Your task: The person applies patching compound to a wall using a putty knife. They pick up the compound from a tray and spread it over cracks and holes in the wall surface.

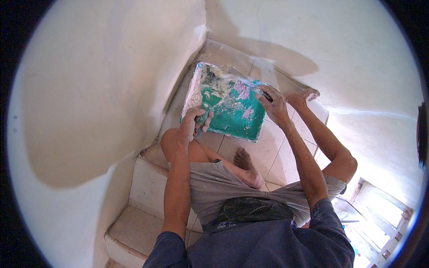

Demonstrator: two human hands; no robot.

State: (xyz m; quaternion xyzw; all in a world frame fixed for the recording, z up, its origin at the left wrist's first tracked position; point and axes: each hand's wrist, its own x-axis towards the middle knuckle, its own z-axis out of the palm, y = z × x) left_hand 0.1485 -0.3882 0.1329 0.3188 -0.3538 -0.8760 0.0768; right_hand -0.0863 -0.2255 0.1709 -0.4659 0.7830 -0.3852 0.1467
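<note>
A shallow green tray (237, 127), smeared with white, grey and pale purple putty, lies tilted on the tiles before me. My left hand (192, 123) is closed around a putty-caked hand tool (197, 132) at the tray's near left corner. That tool's working end blends with the putty and cannot be made out. At the far right corner, my right hand (275, 107) grips the dark handle of a putty knife (267, 95). Its blade points left over the tray's far rim. White putty (193, 96) is heaped along the left wall of the tray.
Pale walls (268, 27) meet in a corner behind the tray. My bare feet (244, 160) rest on the tiled landing (272, 152), around the tray. Tiled steps (134, 228) drop away at the lower left. A bright window (380, 210) shows at the lower right.
</note>
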